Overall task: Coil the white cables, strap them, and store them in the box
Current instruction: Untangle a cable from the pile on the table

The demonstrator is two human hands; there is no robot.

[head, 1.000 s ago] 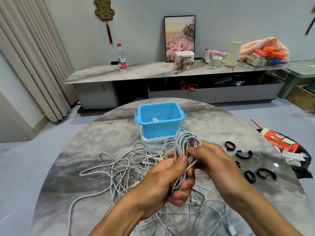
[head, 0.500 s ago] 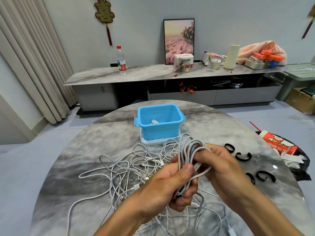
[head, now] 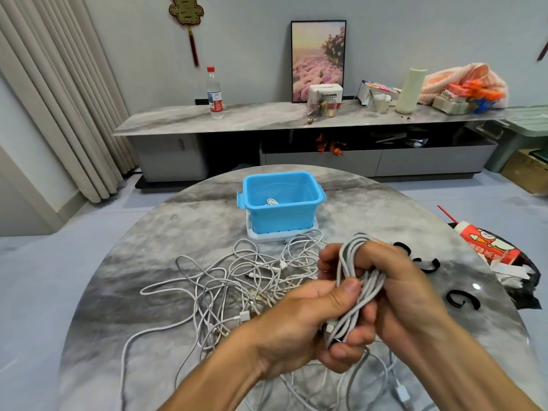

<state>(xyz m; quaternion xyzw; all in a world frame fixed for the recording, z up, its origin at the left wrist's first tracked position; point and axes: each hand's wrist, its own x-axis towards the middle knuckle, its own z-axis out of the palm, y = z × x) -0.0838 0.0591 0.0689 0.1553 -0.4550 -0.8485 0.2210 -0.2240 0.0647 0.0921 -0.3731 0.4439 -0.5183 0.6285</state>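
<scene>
Marble table (head: pixel 154 271) carries loose cables (head: pixel 237 280) before the blue box (head: pixel 281 215), while left hand (head: pixel 299 321) and right hand (head: pixel 397 289) close around a coil (head: pixel 360 280), likely light and springy, best pinched mid-bundle for a strap (head: pixel 462 302).

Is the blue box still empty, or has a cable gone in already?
Not empty. The blue box stands open, no lid on, and a bit of white cable shows inside near its bottom. How much is in there cannot be told.
</scene>
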